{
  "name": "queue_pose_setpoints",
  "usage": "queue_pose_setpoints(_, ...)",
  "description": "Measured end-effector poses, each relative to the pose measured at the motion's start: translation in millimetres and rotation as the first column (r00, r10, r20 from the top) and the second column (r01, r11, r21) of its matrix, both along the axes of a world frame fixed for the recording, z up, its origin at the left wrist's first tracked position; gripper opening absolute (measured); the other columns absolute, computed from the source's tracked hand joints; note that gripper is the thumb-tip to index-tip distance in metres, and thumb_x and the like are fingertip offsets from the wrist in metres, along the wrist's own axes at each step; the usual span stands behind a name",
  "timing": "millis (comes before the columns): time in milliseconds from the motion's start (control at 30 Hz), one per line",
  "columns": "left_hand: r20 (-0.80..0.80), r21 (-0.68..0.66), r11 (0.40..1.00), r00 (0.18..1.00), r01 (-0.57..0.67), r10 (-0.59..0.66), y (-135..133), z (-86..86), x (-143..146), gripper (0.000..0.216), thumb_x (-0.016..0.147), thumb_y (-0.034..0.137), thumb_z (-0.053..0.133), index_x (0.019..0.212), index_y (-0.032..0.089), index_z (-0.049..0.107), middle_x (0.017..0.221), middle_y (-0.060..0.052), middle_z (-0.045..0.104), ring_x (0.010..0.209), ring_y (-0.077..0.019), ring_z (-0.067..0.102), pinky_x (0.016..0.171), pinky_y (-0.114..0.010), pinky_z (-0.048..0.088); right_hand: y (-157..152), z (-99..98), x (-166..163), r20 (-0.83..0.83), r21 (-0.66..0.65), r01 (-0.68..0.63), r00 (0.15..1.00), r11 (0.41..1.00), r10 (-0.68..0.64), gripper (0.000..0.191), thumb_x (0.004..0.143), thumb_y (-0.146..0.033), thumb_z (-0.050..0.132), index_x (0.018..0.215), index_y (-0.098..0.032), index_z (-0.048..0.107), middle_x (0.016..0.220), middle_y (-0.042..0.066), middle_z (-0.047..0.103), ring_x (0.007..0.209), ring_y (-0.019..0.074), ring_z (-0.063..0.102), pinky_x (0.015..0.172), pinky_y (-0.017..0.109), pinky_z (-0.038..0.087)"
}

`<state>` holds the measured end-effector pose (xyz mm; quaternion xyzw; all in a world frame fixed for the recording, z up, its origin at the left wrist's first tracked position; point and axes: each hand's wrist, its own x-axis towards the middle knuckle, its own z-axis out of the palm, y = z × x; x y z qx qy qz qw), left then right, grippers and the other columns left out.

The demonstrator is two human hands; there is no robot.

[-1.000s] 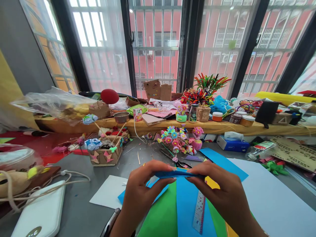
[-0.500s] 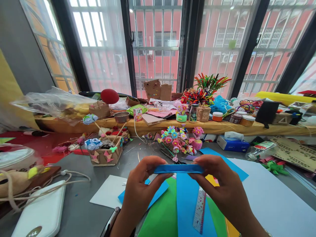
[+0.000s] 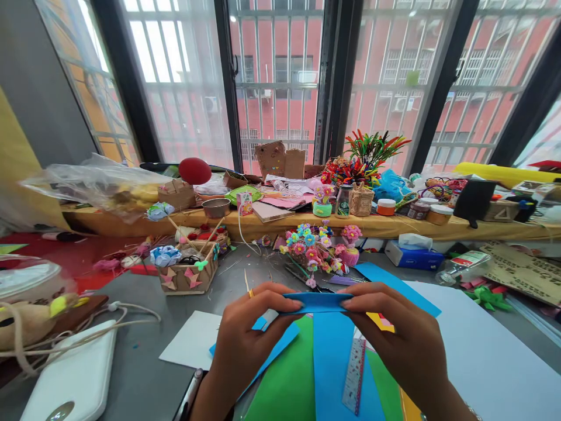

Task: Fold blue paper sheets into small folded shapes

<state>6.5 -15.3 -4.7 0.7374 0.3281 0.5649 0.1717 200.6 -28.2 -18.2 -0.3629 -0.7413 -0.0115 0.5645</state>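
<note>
A narrow folded strip of blue paper (image 3: 322,302) is held level between my two hands, above the table. My left hand (image 3: 254,327) pinches its left end between thumb and fingers, with a ring on one finger. At the other end, my right hand (image 3: 394,327) pinches the strip the same way. Below lie a larger blue paper piece (image 3: 331,356) and green paper (image 3: 284,374). A clear ruler (image 3: 355,374) with small printed marks rests on the blue piece. Another blue sheet (image 3: 280,351) lies partly behind my left hand.
White paper (image 3: 188,339) lies to the left, and a large white sheet (image 3: 486,351) to the right. Farther back stand a cardboard basket (image 3: 188,280), pipe-cleaner flowers (image 3: 307,245) and a tissue pack (image 3: 414,254). A white power bank (image 3: 74,374) with cables sits at left.
My fingers have shifted inward along the strip and curl over it more. The strip's broad face is now turned more toward me. The things on the table stay in place.
</note>
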Motion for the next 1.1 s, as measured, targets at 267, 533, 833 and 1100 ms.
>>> queue_pose_setpoints(267, 0.107, -0.023, 1.000, 0.994, -0.001, 0.004, 0.0, -4.6, 3.3, 0.006, 0.064, 0.015, 0.068, 0.066, 0.021, 0.066, 0.068, -0.001, 0.067, 0.066, -0.0159, 0.062, 0.063, -0.026, 0.049, -0.9, 0.5, -1.9, -0.026, -0.028, 0.018, 0.999, 0.999, -0.018, 0.011, 0.076, -0.014, 0.057, 0.079, -0.024, 0.059, 0.080, 0.001, 0.065, 0.073, 0.0163, 0.063, 0.062, 0.026, 0.052)
queue_pose_setpoints(533, 0.077, -0.051, 0.999, 0.997, -0.011, 0.015, -1.7, -3.8, 3.9, 0.007, 0.067, 0.014, 0.064, 0.062, 0.019, 0.064, 0.069, -0.001, 0.067, 0.064, -0.0146, 0.062, 0.062, -0.025, 0.048, -0.8, 1.4, -8.3, -0.291, -0.244, -0.153, 0.954, 0.958, 0.078, 0.007, 0.070, -0.017, 0.064, 0.068, -0.022, 0.059, 0.072, 0.001, 0.066, 0.074, 0.0162, 0.062, 0.062, 0.024, 0.052)
queue_pose_setpoints(833, 0.178, -0.218, 0.976, 0.983, -0.003, 0.043, -2.2, -4.1, 11.7, 0.005, 0.066, 0.018, 0.066, 0.066, 0.018, 0.060, 0.063, 0.001, 0.065, 0.058, -0.0143, 0.063, 0.058, -0.023, 0.051, 1.3, 2.6, -14.1, -0.496, -0.408, -0.297, 0.866, 0.863, 0.064, 0.010, 0.068, -0.025, 0.066, 0.066, -0.019, 0.059, 0.068, 0.001, 0.062, 0.060, 0.0138, 0.061, 0.054, 0.022, 0.053)
queue_pose_setpoints(1100, 0.090, -0.296, 0.955, 0.996, 0.027, 0.000, 1.4, -4.6, 11.6, 0.014, 0.070, 0.018, 0.062, 0.084, 0.021, 0.063, 0.073, 0.001, 0.068, 0.067, -0.0148, 0.066, 0.062, -0.022, 0.051, 5.1, 0.9, -13.2, -0.488, -0.405, -0.293, 0.871, 0.866, 0.066, 0.013, 0.071, -0.024, 0.064, 0.080, -0.021, 0.055, 0.074, 0.001, 0.061, 0.070, 0.0154, 0.062, 0.060, 0.025, 0.054)
